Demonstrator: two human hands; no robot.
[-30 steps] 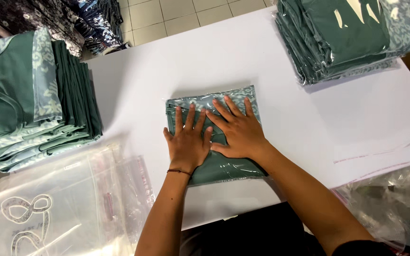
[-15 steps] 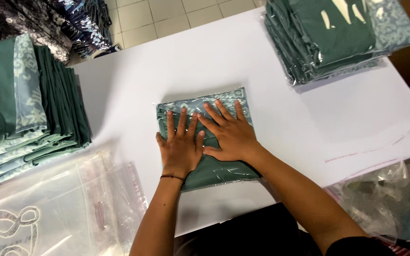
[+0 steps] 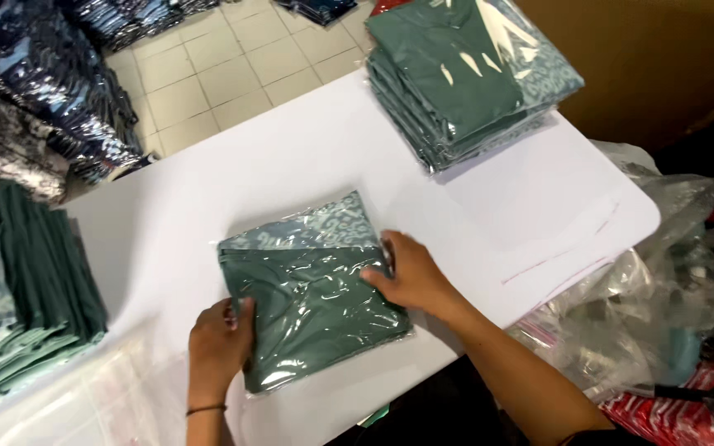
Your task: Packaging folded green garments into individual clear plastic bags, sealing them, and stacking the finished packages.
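A folded green garment in a clear plastic bag [image 3: 311, 289] lies in the middle of the white table [image 3: 291, 165]. A lighter patterned band runs along its far edge. My left hand [image 3: 219, 343] grips the packet's near left edge, thumb on top. At the packet's right edge, my right hand [image 3: 409, 277] holds it with the fingers curled over the plastic.
A stack of bagged green garments [image 3: 468, 70] sits at the far right of the table. Unbagged folded green garments [image 3: 22, 289] are piled at the left. Empty clear bags [image 3: 68, 405] lie at the near left. Crumpled plastic [image 3: 663, 281] hangs off the right edge. Dark bagged clothes [image 3: 35, 91] lie on the tiled floor.
Both hands have left the top of the packet, where they pressed flat, and moved out to its left and right edges. The view has shifted left.
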